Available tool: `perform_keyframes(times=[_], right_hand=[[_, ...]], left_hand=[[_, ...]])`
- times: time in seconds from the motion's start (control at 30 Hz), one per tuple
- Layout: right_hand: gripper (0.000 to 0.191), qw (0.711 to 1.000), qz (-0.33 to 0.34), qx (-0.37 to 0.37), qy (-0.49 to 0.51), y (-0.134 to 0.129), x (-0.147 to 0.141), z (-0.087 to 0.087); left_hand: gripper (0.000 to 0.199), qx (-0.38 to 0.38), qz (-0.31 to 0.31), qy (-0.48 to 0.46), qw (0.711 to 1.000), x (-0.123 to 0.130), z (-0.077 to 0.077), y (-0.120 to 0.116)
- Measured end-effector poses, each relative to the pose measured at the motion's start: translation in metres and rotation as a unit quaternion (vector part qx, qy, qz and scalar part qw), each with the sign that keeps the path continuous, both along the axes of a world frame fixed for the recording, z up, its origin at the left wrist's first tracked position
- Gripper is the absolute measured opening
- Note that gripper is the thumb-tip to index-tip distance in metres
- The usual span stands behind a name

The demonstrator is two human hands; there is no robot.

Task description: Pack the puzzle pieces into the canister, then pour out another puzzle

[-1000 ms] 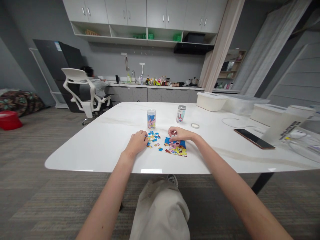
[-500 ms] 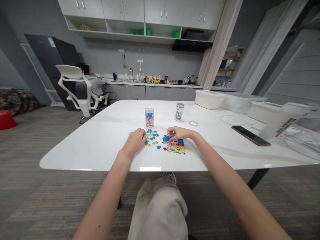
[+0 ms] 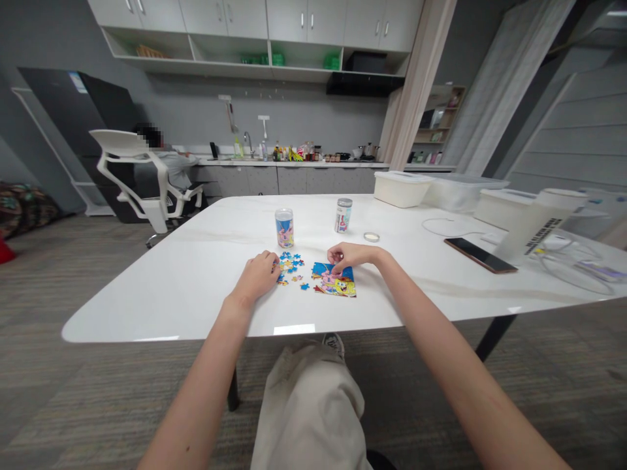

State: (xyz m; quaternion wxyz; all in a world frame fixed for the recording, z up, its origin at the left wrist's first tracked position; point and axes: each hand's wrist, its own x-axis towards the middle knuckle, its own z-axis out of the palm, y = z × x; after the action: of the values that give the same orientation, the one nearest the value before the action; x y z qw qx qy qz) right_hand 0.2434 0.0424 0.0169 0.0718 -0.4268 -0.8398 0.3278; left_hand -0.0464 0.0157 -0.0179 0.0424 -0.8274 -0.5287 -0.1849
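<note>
A partly joined jigsaw (image 3: 345, 286) with blue, pink and yellow parts lies on the white table (image 3: 196, 274). My right hand (image 3: 345, 256) is over its upper edge, thumb and fingers bent towards each other; whether a piece is between them is too small to tell. Left of the jigsaw is a pile of loose puzzle pieces (image 3: 292, 262), with a single blue piece (image 3: 304, 286) nearer the front edge. My left hand (image 3: 262, 271) rests at the pile's left side with its fingers curled, and the fingertips are partly hidden. Behind the pile stands a clear canister (image 3: 285, 228) with a cartoon label.
A second canister (image 3: 343, 216) and a round lid (image 3: 371, 237) are farther back. On the right are a phone (image 3: 480, 254), a white cylinder (image 3: 533, 225), cables and plastic boxes (image 3: 401, 189). A person sits in a white chair (image 3: 157, 176) at the back left.
The camera view has shifted slightly. My right hand has moved a little up and away from the jigsaw's middle, uncovering more of its picture. My left hand stays beside the pile.
</note>
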Motion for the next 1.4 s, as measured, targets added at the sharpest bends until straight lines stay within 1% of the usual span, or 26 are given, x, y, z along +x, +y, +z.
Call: perform_keyframes(times=[0.1, 0.17, 0.27, 0.4, 0.47, 0.5, 0.6, 0.73, 0.8, 0.93, 1.07, 1.2, 1.4], right_hand=[[0.034, 1.0, 0.0, -0.012, -0.002, 0.002, 0.002, -0.001], [0.031, 1.0, -0.001, -0.012, 0.006, 0.003, 0.003, -0.003], [0.03, 1.0, -0.007, 0.01, 0.011, 0.003, 0.003, -0.003], [0.031, 1.0, -0.01, 0.021, -0.006, 0.003, 0.003, -0.001], [0.03, 0.999, -0.016, 0.034, -0.005, 0.003, 0.005, 0.002], [0.029, 0.999, -0.018, 0.038, -0.003, 0.002, 0.007, 0.004], [0.029, 0.999, -0.027, 0.027, -0.002, 0.002, 0.015, 0.008], [0.041, 0.998, -0.041, -0.037, -0.042, 0.0, 0.023, 0.011], [0.045, 0.995, -0.053, -0.051, -0.061, -0.001, 0.025, 0.012], [0.049, 0.995, -0.052, -0.057, -0.061, -0.004, 0.027, 0.015], [0.051, 0.993, -0.053, -0.066, -0.087, -0.007, 0.028, 0.017], [0.052, 0.992, -0.053, -0.058, -0.103, -0.008, 0.024, 0.017], [0.054, 0.991, -0.058, -0.053, -0.111, -0.011, 0.022, 0.02]], left_hand=[[0.023, 0.018, -0.039, -0.017, 0.999, 0.002, 0.0, 0.002], [0.025, 0.032, -0.093, -0.022, 0.995, 0.006, 0.001, 0.001], [0.029, 0.049, -0.185, -0.022, 0.981, 0.017, 0.0, -0.003], [0.034, 0.04, -0.292, -0.006, 0.956, 0.032, 0.002, -0.015], [0.033, 0.024, -0.331, 0.01, 0.943, 0.037, 0.003, -0.021], [0.033, 0.015, -0.34, 0.015, 0.94, 0.039, 0.004, -0.023], [0.033, -0.004, -0.34, 0.018, 0.94, 0.042, 0.005, -0.028], [0.033, -0.008, -0.341, 0.017, 0.94, 0.043, 0.005, -0.028], [0.033, -0.01, -0.343, 0.013, 0.939, 0.044, 0.005, -0.028], [0.032, -0.019, -0.341, 0.001, 0.94, 0.045, 0.006, -0.029], [0.03, -0.022, -0.337, 0.0, 0.941, 0.045, 0.007, -0.03], [0.03, -0.026, -0.334, 0.005, 0.942, 0.045, 0.007, -0.031], [0.032, -0.022, -0.349, 0.011, 0.937, 0.045, 0.009, -0.032]])
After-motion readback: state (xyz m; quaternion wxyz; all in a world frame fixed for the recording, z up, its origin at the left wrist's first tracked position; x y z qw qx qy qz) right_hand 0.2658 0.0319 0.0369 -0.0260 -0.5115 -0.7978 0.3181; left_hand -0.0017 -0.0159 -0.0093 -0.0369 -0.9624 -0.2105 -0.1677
